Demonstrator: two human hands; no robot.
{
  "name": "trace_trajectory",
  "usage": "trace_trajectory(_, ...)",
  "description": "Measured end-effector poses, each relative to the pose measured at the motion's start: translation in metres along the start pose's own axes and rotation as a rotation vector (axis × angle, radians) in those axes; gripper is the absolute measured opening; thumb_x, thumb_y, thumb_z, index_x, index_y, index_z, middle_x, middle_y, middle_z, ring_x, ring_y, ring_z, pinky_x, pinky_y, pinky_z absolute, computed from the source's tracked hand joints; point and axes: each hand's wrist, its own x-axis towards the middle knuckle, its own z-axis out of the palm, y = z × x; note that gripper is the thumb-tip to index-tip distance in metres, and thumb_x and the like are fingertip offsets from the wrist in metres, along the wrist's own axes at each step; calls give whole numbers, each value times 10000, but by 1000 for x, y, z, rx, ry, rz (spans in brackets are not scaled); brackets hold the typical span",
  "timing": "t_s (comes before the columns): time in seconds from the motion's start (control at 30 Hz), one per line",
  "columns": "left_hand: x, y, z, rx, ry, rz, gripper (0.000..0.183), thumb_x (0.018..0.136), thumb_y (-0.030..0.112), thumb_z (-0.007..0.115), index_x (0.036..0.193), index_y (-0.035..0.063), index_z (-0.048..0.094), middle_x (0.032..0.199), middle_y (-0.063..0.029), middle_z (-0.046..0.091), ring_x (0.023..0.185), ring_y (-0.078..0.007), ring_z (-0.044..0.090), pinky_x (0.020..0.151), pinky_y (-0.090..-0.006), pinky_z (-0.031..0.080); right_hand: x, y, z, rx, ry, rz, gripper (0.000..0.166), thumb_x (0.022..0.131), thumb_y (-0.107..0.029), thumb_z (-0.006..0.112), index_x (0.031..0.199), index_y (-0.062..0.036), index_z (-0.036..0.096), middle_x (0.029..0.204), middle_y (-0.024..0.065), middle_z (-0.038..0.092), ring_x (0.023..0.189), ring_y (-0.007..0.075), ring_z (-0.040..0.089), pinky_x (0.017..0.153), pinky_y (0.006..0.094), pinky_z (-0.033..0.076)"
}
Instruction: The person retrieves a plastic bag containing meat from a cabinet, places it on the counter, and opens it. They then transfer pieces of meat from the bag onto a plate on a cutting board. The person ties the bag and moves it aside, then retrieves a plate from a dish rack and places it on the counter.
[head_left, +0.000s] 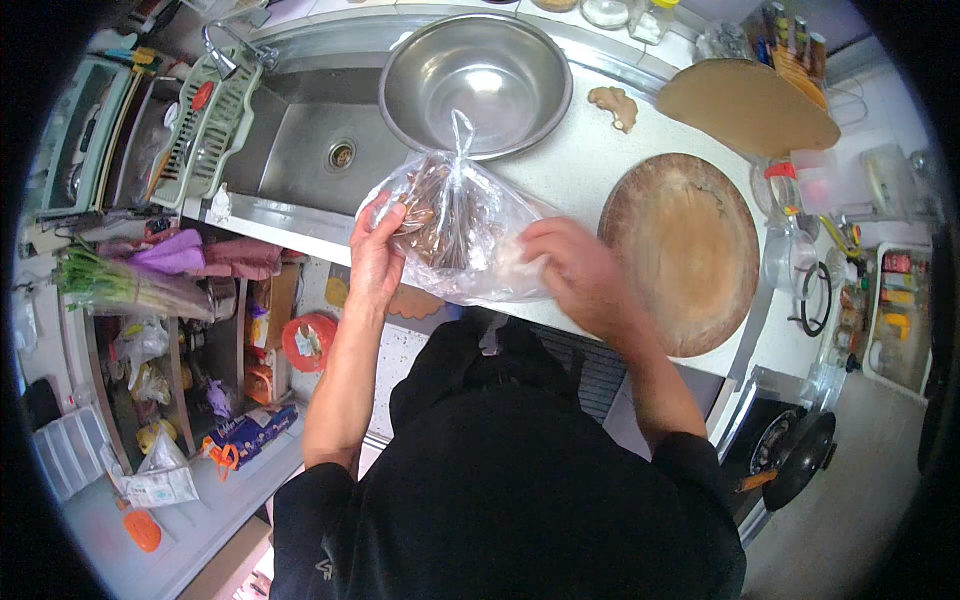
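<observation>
A clear plastic bag (491, 225), tied in a knot at its top, is at the counter's front edge before me. Dark brown food pieces (439, 217) show through its film; I cannot tell their exact kind. My left hand (377, 244) grips the left side of the bag, its thumb over the film by some brown pieces. On the opposite side, my right hand (581, 270) is blurred, with curled fingers on the bag's plastic. Just behind the bag stands a wide stainless steel basin (420, 90), partly overlapped by the knotted top.
A round wooden chopping block (682, 255) lies right of the bag, with a piece of ginger root (615, 107) behind it. The steel sink (307, 150) is at left, beside a green dish rack (240, 127). A wok (802, 461) sits by the stove at lower right.
</observation>
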Motion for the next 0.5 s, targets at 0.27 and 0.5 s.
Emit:
trace_trajectory(0.27,22,4,-4,384,-205,-70,458,821,-15,645,1253,23,496,1044,-158,660,930,-232,667,819,-347,539,-13,126,75,-402,-266,626,344,928,-175,441,1209,-3,539,1133,225,599,908,326,624,865,375,481)
trace_trajectory(0.5,10,35,-4,827,-536,91,344,783,15,643,1126,43,656,1065,-60,646,925,-169,611,856,-292,466,14,75,43,246,597,508,583,868,-98,582,1411,-45,376,1153,150,583,1043,261,579,912,372,458)
